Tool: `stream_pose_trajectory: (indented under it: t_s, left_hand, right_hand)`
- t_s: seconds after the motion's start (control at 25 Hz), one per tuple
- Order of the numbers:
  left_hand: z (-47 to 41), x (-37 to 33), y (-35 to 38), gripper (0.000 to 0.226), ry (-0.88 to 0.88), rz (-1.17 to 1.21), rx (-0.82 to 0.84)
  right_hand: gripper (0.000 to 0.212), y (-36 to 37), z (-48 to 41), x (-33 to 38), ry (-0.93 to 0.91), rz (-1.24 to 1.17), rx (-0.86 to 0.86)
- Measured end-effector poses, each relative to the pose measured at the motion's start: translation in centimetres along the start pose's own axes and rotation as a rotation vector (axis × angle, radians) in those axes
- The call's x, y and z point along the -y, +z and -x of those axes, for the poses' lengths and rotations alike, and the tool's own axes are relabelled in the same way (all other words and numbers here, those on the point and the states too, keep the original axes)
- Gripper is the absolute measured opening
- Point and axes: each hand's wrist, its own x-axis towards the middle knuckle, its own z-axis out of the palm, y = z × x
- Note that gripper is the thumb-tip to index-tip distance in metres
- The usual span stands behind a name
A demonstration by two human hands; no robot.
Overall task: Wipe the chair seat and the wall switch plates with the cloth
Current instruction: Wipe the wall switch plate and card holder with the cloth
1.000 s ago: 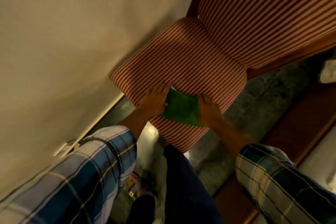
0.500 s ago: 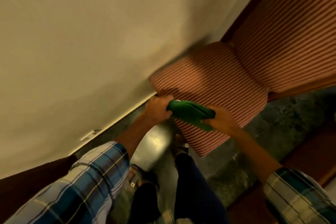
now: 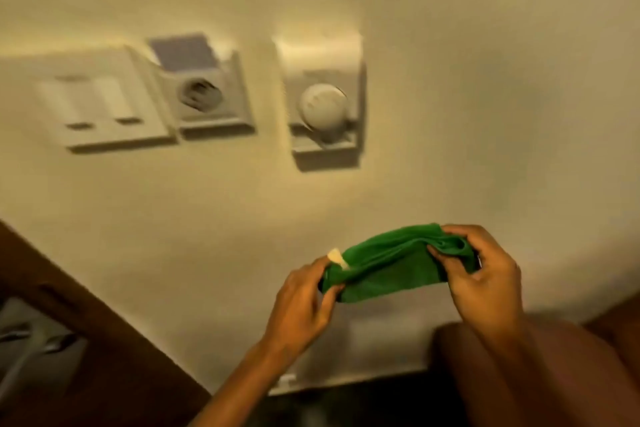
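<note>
A green cloth (image 3: 394, 263) with a small white tag is stretched between both my hands in front of the wall. My left hand (image 3: 304, 302) pinches its left end and my right hand (image 3: 485, 284) grips its right end. Above and to the left, the cream wall carries a white double switch plate (image 3: 100, 107), a socket plate (image 3: 204, 97) with a lifted flap, and a round dial plate (image 3: 323, 107). The cloth hangs well below these plates and touches none of them. Only a blurred red edge of the chair (image 3: 519, 374) shows at lower right.
A dark wooden frame (image 3: 86, 322) runs diagonally across the lower left corner, with a grey metal fixture (image 3: 24, 343) behind it. A pale skirting strip (image 3: 346, 378) lines the wall's foot above the dark floor.
Both hands lifted the green cloth off the striped chair seat and raised it before the wall. My view swung up from the chair to the switch plates.
</note>
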Motion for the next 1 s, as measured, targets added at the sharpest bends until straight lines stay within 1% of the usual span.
stream_pose_trajectory:
  t_s: [0.08,0.16,0.24,0.32,0.4,0.48,0.56,0.6,0.68,0.72,0.76,0.84,0.92,1.0]
  left_hand:
    - [0.9,0.3,-3.3,0.053,-0.004,0.02,-0.182]
    - [0.8,0.5,-6.3,0.061,-0.026,0.103,-0.352]
    - [0.2,0.8,-8.3,0.071,-0.033,0.17,-0.493]
    - [-0.7,0.7,-9.4,0.078,-0.067,0.199,-0.567]
    - [-1.4,0.3,-10.1,0.082,-0.107,0.146,-0.62]
    - [-1.7,0.1,-11.6,0.081,-0.028,-0.062,-0.708]
    - [-2.6,1.0,-14.2,0.083,0.111,-0.223,-0.786]
    - [-3.6,1.7,-16.2,0.082,0.155,-0.264,-0.82]
    - [-6.3,2.9,-21.0,0.073,0.2,-0.323,-0.921]
    - [-7.7,3.3,-23.4,0.07,0.205,-0.355,-0.966]
    - [-8.9,3.6,-25.3,0.068,0.214,-0.394,-0.991]
    - [-10.8,4.6,-27.5,0.069,0.25,-0.48,-0.993]
    - [-11.6,5.9,-28.1,0.071,0.287,-0.559,-0.984]
    - [-12.0,6.8,-28.2,0.075,0.306,-0.611,-0.99]
  right_hand:
    - [0.032,2.8,-1.0,5.2,-0.253,0.11,-0.011]
    - [0.037,5.3,-2.3,10.2,-0.461,0.154,-0.03]
    - [0.043,7.5,-3.6,14.1,-0.615,0.158,-0.045]
    - [0.05,9.5,-4.7,17.0,-0.725,0.188,-0.099]
    - [0.047,11.2,-5.8,18.9,-0.827,0.25,-0.121]
    - [0.047,12.8,-7.0,20.3,-0.909,0.312,-0.094]
    - [0.054,14.0,-8.3,20.6,-0.922,0.389,-0.095]
    - [0.056,14.5,-8.8,20.4,-0.893,0.427,-0.137]
    - [0.051,15.3,-8.7,19.7,-0.817,0.474,-0.293]
    - [0.046,15.9,-8.4,19.3,-0.807,0.467,-0.359]
    - [0.042,16.6,-7.9,18.8,-0.817,0.442,-0.39]
    - [0.037,18.3,-6.9,17.6,-0.827,0.366,-0.38]
    - [0.035,20.1,-5.7,16.1,-0.773,0.334,-0.341]
    - [0.05,21.5,-4.4,14.8,-0.703,0.377,-0.231]
